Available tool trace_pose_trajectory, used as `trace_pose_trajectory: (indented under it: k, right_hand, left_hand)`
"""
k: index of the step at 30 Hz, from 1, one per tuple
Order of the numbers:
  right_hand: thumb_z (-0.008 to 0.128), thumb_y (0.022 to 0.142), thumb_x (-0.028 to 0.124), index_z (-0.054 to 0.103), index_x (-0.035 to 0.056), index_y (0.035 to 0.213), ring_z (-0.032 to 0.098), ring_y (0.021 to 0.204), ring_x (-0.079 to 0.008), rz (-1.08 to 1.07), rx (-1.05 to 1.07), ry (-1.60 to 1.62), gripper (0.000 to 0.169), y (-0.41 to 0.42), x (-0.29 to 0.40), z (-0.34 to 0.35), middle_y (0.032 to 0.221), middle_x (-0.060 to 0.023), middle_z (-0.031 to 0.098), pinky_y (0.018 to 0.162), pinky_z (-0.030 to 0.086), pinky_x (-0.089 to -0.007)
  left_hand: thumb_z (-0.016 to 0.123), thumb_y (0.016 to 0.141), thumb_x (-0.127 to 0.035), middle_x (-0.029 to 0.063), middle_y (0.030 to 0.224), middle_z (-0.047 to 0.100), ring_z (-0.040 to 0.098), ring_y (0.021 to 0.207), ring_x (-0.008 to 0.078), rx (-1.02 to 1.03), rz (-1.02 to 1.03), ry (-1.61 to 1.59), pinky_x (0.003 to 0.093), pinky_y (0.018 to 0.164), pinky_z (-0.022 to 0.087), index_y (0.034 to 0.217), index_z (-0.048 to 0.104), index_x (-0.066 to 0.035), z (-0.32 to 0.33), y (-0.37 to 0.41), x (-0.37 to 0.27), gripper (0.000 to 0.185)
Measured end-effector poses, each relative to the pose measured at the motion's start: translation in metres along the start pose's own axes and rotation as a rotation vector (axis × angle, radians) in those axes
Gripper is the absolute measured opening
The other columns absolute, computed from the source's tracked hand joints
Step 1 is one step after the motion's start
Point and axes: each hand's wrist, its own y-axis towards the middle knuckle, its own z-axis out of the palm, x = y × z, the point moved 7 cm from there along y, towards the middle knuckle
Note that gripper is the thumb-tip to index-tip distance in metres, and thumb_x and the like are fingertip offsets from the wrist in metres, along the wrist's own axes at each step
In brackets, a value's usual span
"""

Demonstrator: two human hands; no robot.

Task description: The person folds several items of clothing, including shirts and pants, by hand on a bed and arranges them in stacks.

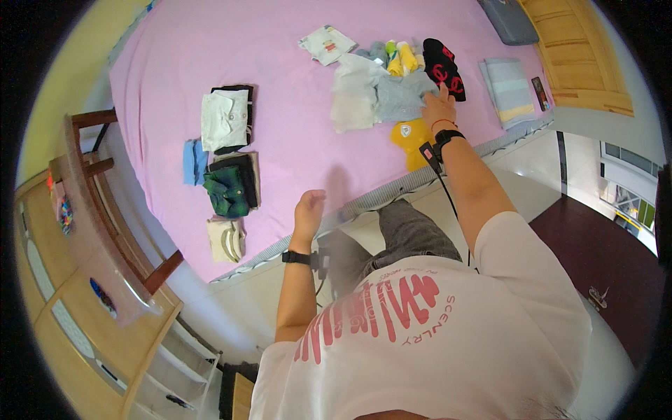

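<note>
My right hand [440, 107] reaches onto the bed and touches the right edge of a grey-blue garment [401, 94], beside a black knitted item with red patterns [440, 65]. Whether the fingers grip the cloth is unclear. A white garment [354, 94] adjoins the grey one, and a yellow item [410, 139] lies just below the hand. Over the bed's near edge is my left hand [310, 210], fingers curled, with no object visible in it. Rolled grey and yellow cloths [401, 58] and a folded white printed cloth [328, 44] rest farther back.
At left on the pink bedsheet [294, 131] lie a folded white shirt [224, 118], green plaid shirt [228, 191], blue cloth [195, 161] and cream cloth [226, 240]. A folded striped towel [508, 92] and a dark phone-like object [539, 93] lie right. A wooden chair [105, 210] stands left.
</note>
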Motion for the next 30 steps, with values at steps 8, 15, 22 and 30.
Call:
trace_pose_trajectory:
  k: [8, 15, 22, 30]
  right_hand:
    - [0.059, 0.086, 0.010, 0.046, 0.0042, 0.073, 0.053, 0.075, -0.0204, -0.655, -0.019, 1.013, 0.019, -0.073, 0.065, -0.064, 0.073, -0.0060, 0.042, 0.069, 0.044, -0.0298]
    - [0.060, 0.087, 0.019, 0.057, 0.0066, 0.090, 0.059, 0.094, -0.0213, -1.096, 0.427, 1.283, 0.013, -0.181, 0.123, -0.130, 0.101, -0.0094, 0.060, 0.077, 0.048, -0.0291]
    - [0.067, 0.085, 0.031, 0.029, 0.0057, 0.138, 0.055, 0.109, -0.0217, -0.570, 1.145, 1.563, 0.069, -0.194, 0.133, -0.167, 0.124, -0.0139, 0.049, 0.086, 0.051, -0.0348]
    - [0.065, 0.083, 0.011, 0.043, 0.0027, 0.131, 0.056, 0.098, -0.0117, -0.818, 0.258, 1.322, 0.053, -0.153, 0.185, -0.164, 0.111, -0.0046, 0.057, 0.082, 0.048, -0.0258]
  left_hand:
    - [0.059, 0.092, -0.020, 0.0059, 0.109, 0.060, 0.058, 0.095, 0.0145, -0.092, -0.152, -0.304, 0.0284, 0.081, 0.049, 0.119, 0.053, -0.001, 0.076, 0.006, -0.118, 0.034]
    - [0.060, 0.081, -0.004, 0.0109, 0.113, 0.058, 0.056, 0.104, 0.0206, -0.019, -0.051, -0.454, 0.0307, 0.089, 0.045, 0.126, 0.043, 0.002, 0.056, -0.010, -0.199, 0.049]
    - [0.066, 0.084, -0.017, 0.0067, 0.124, 0.055, 0.051, 0.114, 0.0187, 0.063, 0.177, -0.183, 0.0313, 0.097, 0.040, 0.134, 0.042, -0.002, 0.026, -0.090, -0.252, 0.058]
    - [0.058, 0.090, -0.021, 0.0065, 0.114, 0.060, 0.057, 0.102, 0.0168, -0.298, 0.342, -0.638, 0.0314, 0.091, 0.044, 0.121, 0.054, 0.002, -0.073, -0.107, -0.226, 0.038]
